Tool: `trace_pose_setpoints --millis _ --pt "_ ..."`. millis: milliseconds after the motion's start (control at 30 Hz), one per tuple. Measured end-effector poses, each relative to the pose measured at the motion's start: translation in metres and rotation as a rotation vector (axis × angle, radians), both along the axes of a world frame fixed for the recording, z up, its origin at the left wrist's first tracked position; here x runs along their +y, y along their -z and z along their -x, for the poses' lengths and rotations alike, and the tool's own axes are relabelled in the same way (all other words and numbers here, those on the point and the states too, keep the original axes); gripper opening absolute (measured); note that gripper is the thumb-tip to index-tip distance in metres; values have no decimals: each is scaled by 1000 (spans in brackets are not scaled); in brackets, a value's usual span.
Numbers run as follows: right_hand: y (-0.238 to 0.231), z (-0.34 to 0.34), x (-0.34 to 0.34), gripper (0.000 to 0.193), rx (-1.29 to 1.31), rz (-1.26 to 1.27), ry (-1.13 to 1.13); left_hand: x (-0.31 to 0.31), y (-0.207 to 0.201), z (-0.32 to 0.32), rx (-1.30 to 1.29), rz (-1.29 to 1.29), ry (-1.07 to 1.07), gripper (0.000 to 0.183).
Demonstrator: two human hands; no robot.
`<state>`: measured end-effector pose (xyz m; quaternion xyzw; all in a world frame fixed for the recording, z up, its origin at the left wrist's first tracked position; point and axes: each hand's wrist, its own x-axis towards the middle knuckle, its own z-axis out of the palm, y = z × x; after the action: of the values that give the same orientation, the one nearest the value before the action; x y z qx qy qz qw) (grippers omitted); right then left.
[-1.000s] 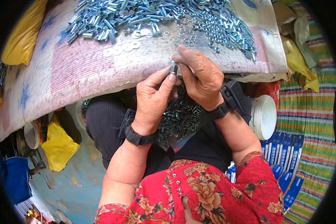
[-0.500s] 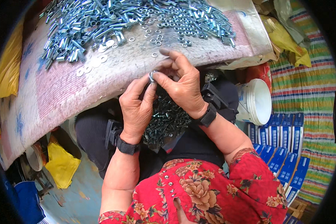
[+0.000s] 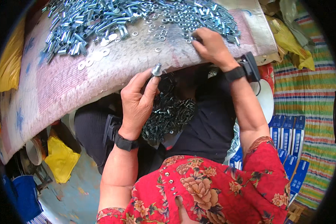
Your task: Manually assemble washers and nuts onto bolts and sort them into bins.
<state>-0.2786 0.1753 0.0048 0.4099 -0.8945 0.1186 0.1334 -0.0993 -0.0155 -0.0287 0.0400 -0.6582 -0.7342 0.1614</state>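
My left hand pinches a small silvery bolt between thumb and forefinger, its threaded end pointing up and a wider ring or washer near the fingertips. Past the table's near edge, my right hand reaches to the loose nuts, thumb and forefinger closed around a nut at the front of them. Its other fingers are curled and partly hidden. Flat washers lie in a row on the cloth, and one split ring lies by itself in front of my left hand.
A heap of metal sleeves covers the far part of the cloth-covered table. Dark bolts are piled in my lap. To the right stand a white bucket and blue-and-white boxes; a yellow cloth or bag hangs at lower left.
My right hand has left the bolt and moved right and away to the nuts on the table. My left hand stays nearly in place, still holding the bolt, now in plain sight.
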Motion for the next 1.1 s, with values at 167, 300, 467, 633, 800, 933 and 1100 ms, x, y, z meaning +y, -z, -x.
trace_pose_setpoints --millis 167,300,467,633,800,933,1100 --pt "-38 -73 -37 21 -705 431 -270 -7 4 -2 -4 108 54 22" --pt "-36 -81 -54 19 -480 347 -352 -11 6 -3 32 169 37 21" --pt "-37 -79 -56 22 -416 319 -480 -15 -1 -4 90 299 -31 18" --pt "-46 -93 -62 17 -359 194 -383 -16 0 -8 141 339 -71 18" --pt "-38 -100 -69 28 -121 81 -304 -15 -6 -14 221 426 -89 19" --pt "-33 -107 -65 38 -82 84 -183 -12 -5 -17 211 436 -69 19" --pt "-47 -87 -73 34 -498 851 -234 -8 -15 -23 243 257 98 19"
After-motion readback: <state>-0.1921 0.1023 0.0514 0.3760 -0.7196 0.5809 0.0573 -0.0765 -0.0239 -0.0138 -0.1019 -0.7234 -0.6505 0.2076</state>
